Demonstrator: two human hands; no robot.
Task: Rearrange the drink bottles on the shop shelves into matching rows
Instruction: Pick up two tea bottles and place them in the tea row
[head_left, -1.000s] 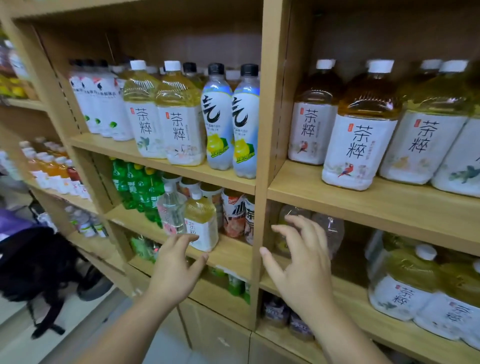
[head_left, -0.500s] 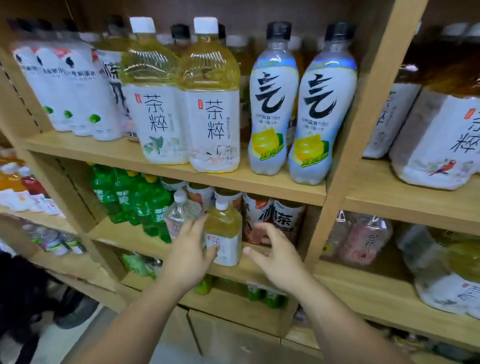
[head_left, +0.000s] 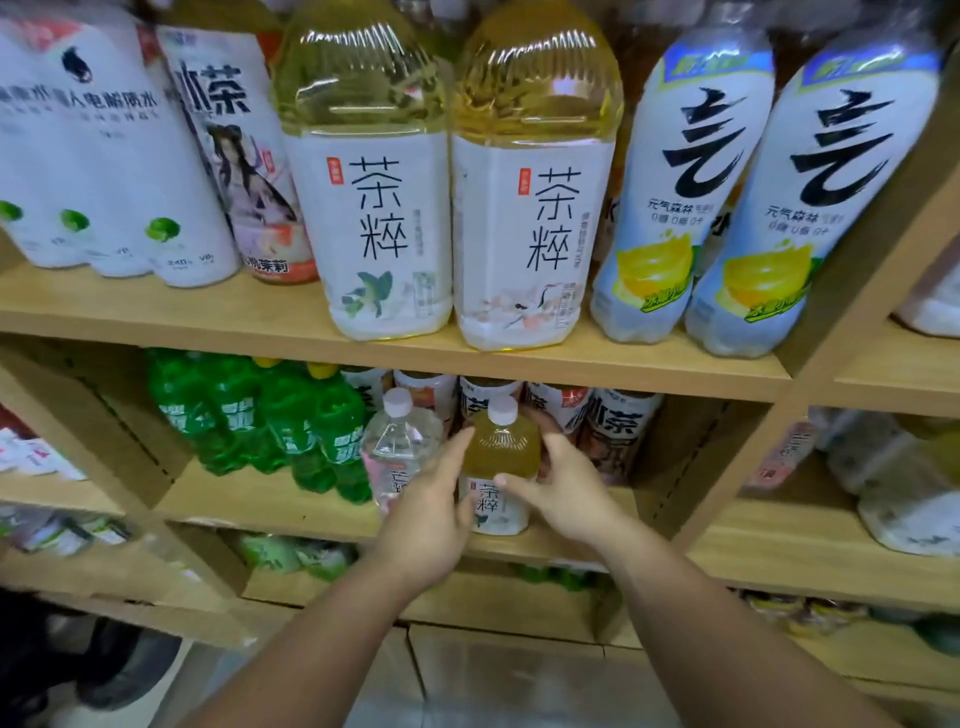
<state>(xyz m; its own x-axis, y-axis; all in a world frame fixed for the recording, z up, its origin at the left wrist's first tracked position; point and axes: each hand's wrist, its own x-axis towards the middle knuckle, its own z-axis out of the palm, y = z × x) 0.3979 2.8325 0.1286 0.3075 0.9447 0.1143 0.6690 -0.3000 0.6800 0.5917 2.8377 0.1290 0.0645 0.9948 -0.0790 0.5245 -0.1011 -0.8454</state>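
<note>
A small yellow tea bottle (head_left: 501, 457) with a white cap stands at the front of the middle shelf (head_left: 291, 512). My right hand (head_left: 566, 493) wraps it from the right, thumb across its label. Beside it on the left stands a small clear bottle (head_left: 400, 441) with a pink label. My left hand (head_left: 426, 519) lies over that bottle's lower part, fingers reaching up into the gap between the two bottles; it closes on nothing that I can see. Behind them is a row of iced tea bottles (head_left: 618, 431).
Green soda bottles (head_left: 270, 421) fill the middle shelf's left side. On the upper shelf (head_left: 156, 312) stand white bottles (head_left: 104, 156), two large yellow tea bottles (head_left: 447, 182) and two blue lemon bottles (head_left: 737, 197). An upright post (head_left: 727, 467) bounds the bay on the right.
The view has moved closer and lower. Both hands have pushed forward to the small bottles; the right hand has closed around the yellow tea bottle and the left has slid between the two.
</note>
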